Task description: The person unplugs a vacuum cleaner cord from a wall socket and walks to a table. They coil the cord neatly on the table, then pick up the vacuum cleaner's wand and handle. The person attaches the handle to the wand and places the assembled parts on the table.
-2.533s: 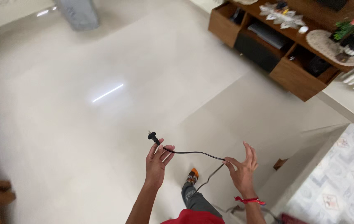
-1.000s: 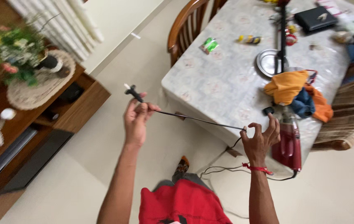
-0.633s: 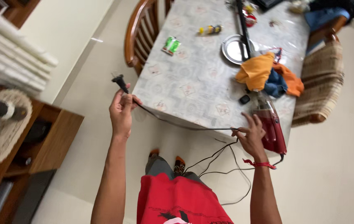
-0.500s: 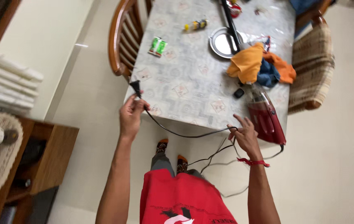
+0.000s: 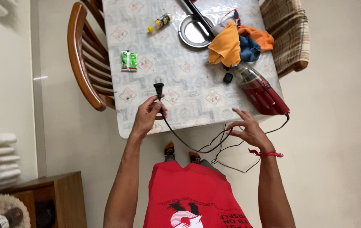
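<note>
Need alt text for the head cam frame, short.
A person's left hand holds a black cord just below its plug, while the right hand holds the cord further along. It runs to a red handheld vacuum on the patterned table.

- The cord (image 5: 189, 145) looked like smooth black rubber, its plug (image 5: 159, 89) matt black plastic with metal pins.
- The vacuum (image 5: 260, 93) had a glossy dark red plastic shell.
- The bench (image 5: 189, 90) wore a patterned covering with a slight sheen.
- The chair (image 5: 83, 59) was polished brown wood.
- The plate (image 5: 192, 33) was shiny metal.
- The cloths (image 5: 227, 44) were soft, matt fabric.
- The floor (image 5: 336, 139) was smooth, pale tile.
</note>
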